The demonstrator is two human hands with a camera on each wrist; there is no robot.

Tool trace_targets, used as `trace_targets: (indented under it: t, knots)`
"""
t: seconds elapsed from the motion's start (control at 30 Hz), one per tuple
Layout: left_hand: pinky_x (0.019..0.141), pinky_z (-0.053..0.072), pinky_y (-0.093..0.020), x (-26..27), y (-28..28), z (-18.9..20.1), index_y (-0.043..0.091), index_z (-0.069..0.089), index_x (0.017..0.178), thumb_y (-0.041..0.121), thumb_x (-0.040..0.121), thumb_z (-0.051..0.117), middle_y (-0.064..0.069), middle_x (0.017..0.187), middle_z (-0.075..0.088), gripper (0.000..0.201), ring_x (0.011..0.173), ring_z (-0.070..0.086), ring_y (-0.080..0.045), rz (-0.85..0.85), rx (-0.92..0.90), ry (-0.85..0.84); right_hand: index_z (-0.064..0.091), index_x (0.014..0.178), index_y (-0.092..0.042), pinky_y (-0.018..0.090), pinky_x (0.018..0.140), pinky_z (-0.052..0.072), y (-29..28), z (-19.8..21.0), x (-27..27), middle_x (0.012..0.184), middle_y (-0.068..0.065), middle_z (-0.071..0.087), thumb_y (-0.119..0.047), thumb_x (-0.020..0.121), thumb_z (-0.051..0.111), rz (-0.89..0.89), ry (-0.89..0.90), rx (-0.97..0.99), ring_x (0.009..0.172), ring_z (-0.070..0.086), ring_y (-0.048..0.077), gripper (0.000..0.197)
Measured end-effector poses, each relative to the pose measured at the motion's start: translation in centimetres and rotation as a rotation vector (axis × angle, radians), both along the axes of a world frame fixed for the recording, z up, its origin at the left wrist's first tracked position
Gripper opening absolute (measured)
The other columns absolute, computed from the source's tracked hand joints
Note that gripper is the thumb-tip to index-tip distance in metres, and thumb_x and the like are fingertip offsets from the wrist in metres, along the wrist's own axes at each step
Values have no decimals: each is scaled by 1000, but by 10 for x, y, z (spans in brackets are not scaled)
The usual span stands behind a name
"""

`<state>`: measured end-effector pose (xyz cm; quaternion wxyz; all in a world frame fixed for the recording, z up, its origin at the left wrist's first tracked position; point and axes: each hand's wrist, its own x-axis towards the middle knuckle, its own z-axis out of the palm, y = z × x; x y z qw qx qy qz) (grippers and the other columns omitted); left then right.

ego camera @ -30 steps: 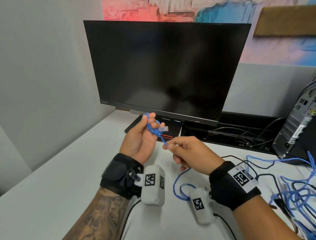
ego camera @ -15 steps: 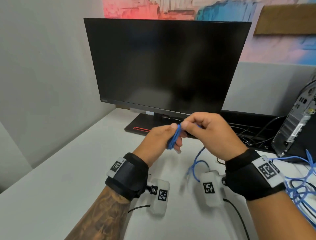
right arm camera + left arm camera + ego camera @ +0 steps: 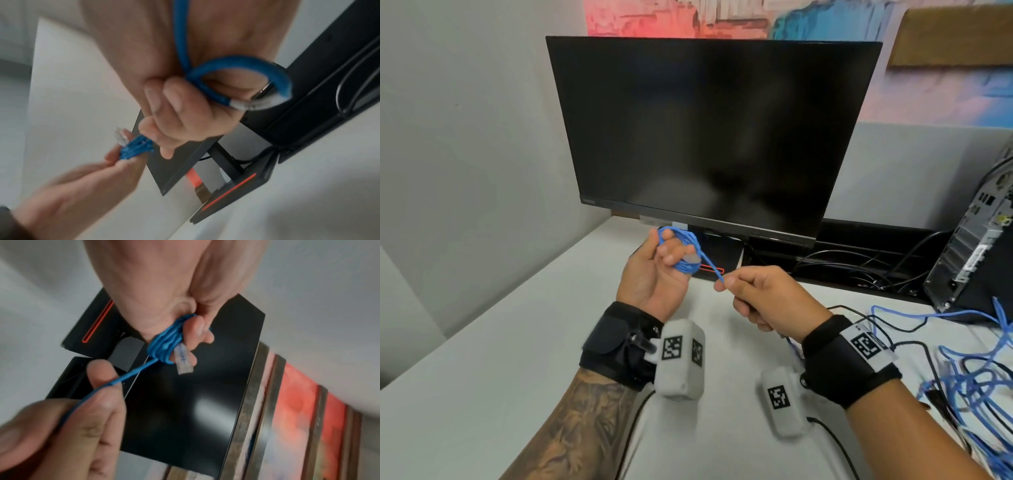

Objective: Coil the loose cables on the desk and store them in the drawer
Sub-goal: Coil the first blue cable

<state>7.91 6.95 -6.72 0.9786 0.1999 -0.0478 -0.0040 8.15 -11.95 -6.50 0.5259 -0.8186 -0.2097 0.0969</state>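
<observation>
Right: left hand (image 3: 654,274) grips the blue cable (image 3: 681,251) coil, right hand (image 3: 760,298) pinches the tail. I'd keep it taut, stack wraps flat, tuck the plug (image 3: 249,104) last.

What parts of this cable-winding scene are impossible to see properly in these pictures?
- Drawer: in no view.
- Blue cable turns on the left hand: blurred together in the left wrist view.
- Loose cable pile: cut off by the head view's right edge.
- Right hand pinch: back of the hand hides it, head view.
</observation>
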Motion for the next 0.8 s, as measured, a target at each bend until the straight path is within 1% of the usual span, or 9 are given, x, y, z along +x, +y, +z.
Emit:
trace_targets:
  t: [0.13,0.2,0.3,0.4,0.47,0.5,0.6,0.7,0.8]
  knots:
    - [78,50,-34,2,2,-3,5,57,91,19,101,38,0,65,43,26,54,42,-13,99,-46,55,74,95,-19,24,46,39,3,3,-5,55,-3,55,-24,101,51,62,-43,-171,42,43,8,24]
    - [90,48,-38,4,-1,-5,2,60,100,18,105,35,-3,68,47,30,58,46,-14,175,49,71,73,90,-17,24,49,43,3,8,-9,52,-5,57,-27,99,56,101,-85,-279,43,45,8,22]
    - [96,50,-37,7,-7,-4,1,61,107,18,107,36,-2,70,52,30,66,50,-14,286,344,23,69,80,-18,29,60,53,3,19,-16,51,-6,60,-34,96,60,158,-151,-397,46,53,9,24]
    - [79,52,-29,0,-18,2,5,65,94,13,106,39,2,80,63,29,66,56,-10,425,823,-48,70,79,-20,31,71,58,2,34,-25,57,-5,67,-28,93,63,189,-199,-445,53,62,4,18]
    - [71,51,-19,-7,-23,4,2,63,84,11,103,42,1,96,68,30,69,59,-7,498,1131,-96,72,80,-20,27,70,58,-3,42,-29,65,-4,71,-24,91,64,192,-224,-452,56,62,3,14]
    - [71,51,-16,-9,-24,3,-1,63,84,11,103,43,0,98,68,30,71,60,-6,505,1240,-129,72,80,-22,25,69,58,-6,46,-29,68,-3,71,-24,90,64,183,-239,-450,59,64,5,13]
    - [73,49,-11,-12,-25,1,-5,62,88,12,105,43,-6,94,68,30,78,62,0,414,1438,-231,71,82,-27,22,71,54,-17,54,-27,74,-5,71,-30,93,63,126,-332,-411,72,66,10,13]
    - [67,44,-9,-18,-31,3,7,64,89,16,107,39,-2,79,65,32,68,59,2,256,1477,-312,73,85,-31,14,66,50,-26,58,-22,76,-11,68,-30,93,65,39,-414,-321,74,62,5,12]
    - [78,53,-23,-21,-36,4,11,65,93,28,109,33,2,75,61,40,70,58,-9,50,1452,-336,73,85,-27,11,60,47,-36,58,-17,79,-12,66,-22,94,65,-9,-421,-252,72,59,1,13]
